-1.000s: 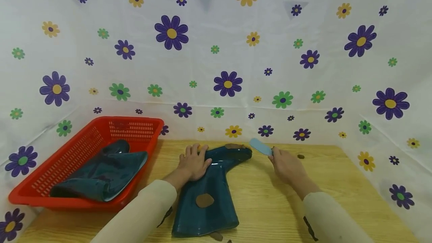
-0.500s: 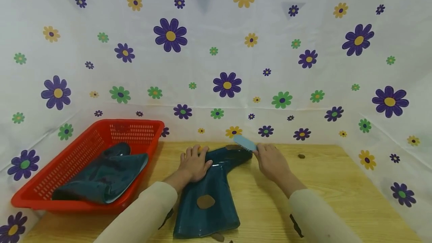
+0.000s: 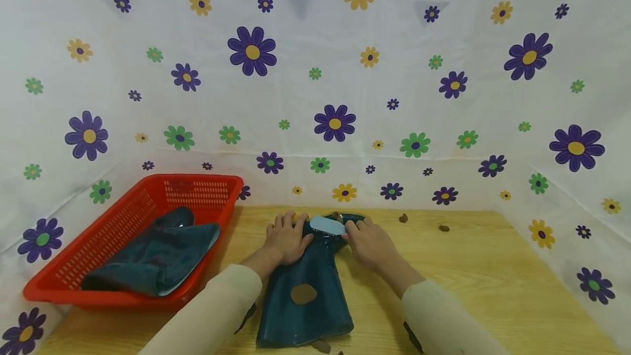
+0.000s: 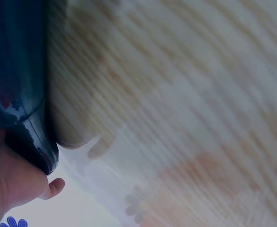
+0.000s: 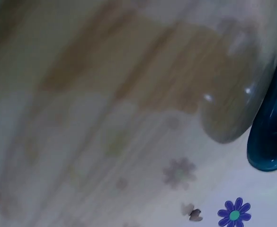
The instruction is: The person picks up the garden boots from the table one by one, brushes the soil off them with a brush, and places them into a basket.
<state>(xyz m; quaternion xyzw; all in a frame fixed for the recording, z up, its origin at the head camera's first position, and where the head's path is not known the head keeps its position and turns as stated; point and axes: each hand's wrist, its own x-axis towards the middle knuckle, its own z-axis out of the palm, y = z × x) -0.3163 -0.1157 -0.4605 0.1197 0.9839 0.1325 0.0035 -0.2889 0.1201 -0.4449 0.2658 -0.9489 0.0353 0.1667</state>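
A dark teal rubber boot (image 3: 305, 273) lies on its side on the table, toe pointing right and opening toward me. A brown patch (image 3: 303, 293) sits on its shaft. My left hand (image 3: 286, 240) holds the boot at the heel, fingers over its far edge and thumb on top; the left wrist view shows this hand against the boot's heel. My right hand (image 3: 372, 245) grips a light blue brush (image 3: 327, 225) by its right end. The brush's bristles face down over the ankle and foot. In the right wrist view, the toe of the boot (image 5: 271, 146) shows at the right edge.
A red plastic basket (image 3: 227, 201) at the left holds another teal boot (image 3: 153, 256). Small brown pieces (image 3: 403, 217) lie on the wooden table (image 3: 468, 267), behind the right hand and near the boot's opening. A flowered white sheet (image 3: 296, 103) closes off the back and sides.
My right hand has brought the brush leftward from beyond the toe, across the foot to the ankle. A brown piece now lies on the table right of the toe. The left hand stays put.
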